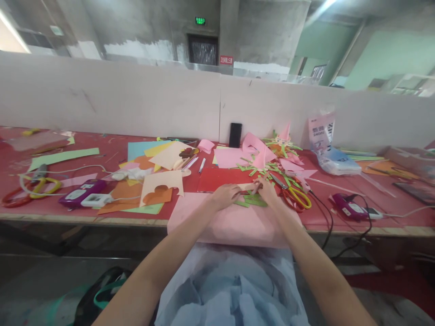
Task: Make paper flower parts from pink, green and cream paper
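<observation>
A narrow beige paper strip (247, 186) spans the gap between my two hands, low over the table edge. My left hand (224, 196) has its fingers curled at the strip's left end. At the other end, my right hand (267, 190) pinches the strip; its fingertips are small and partly hidden. Beneath them lie several green paper pieces (256, 200) on a large pink sheet (234, 226) that hangs over the edge. A red paper sheet (217, 179) lies just beyond. Beside my right hand rest scissors with yellow and red handles (298, 198).
Cut paper sheets (141, 149) pile up on the left, near a purple power socket (81, 194) and more scissors (41, 183). A black phone (235, 135) leans against the white partition (136, 99). Pink paper cones with green strips (261, 160), a plastic packet (335, 156) and another purple socket (350, 207) are rightward.
</observation>
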A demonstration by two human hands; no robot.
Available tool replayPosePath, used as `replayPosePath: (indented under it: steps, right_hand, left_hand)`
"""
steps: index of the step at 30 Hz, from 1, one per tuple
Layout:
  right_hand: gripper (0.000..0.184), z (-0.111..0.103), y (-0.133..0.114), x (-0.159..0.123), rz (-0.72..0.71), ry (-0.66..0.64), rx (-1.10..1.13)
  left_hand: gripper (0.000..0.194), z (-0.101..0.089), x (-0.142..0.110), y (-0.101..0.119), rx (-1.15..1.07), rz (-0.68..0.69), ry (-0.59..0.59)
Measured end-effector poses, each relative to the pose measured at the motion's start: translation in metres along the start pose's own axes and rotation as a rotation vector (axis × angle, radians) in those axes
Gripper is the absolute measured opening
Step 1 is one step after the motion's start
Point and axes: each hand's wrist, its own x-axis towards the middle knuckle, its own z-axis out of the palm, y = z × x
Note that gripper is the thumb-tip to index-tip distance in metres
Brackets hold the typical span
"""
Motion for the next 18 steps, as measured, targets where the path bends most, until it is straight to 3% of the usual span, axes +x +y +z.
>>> replayPosePath:
  steps: [2, 6, 10, 14, 18]
  right_hand:
    - [0.030, 0.004, 0.002, -0.002, 0.015, -0.029, 0.011]
    - [0.034, 0.006, 0.004, -0.004, 0.043, -0.034, -0.001]
    - [0.034, 0.006, 0.004, -0.007, 0.032, 0.013, -0.006]
    - [0.035, 0.007, 0.005, -0.009, 0.055, 0.109, -0.034]
    - [0.034, 0.008, 0.009, -0.010, 0.073, 0.076, -0.030]
  left_hand:
    - [0.031, 0.000, -0.005, 0.007, -0.007, -0.035, -0.017]
    - [0.040, 0.005, -0.022, 0.022, -0.041, -0.247, 0.102]
    - [0.043, 0.004, -0.033, 0.032, -0.048, -0.384, 0.113]
    - [0.044, -0.002, -0.037, 0.037, -0.058, -0.407, 0.108]
    - [0.043, -0.002, -0.037, 0.039, -0.024, -0.378, 0.073]
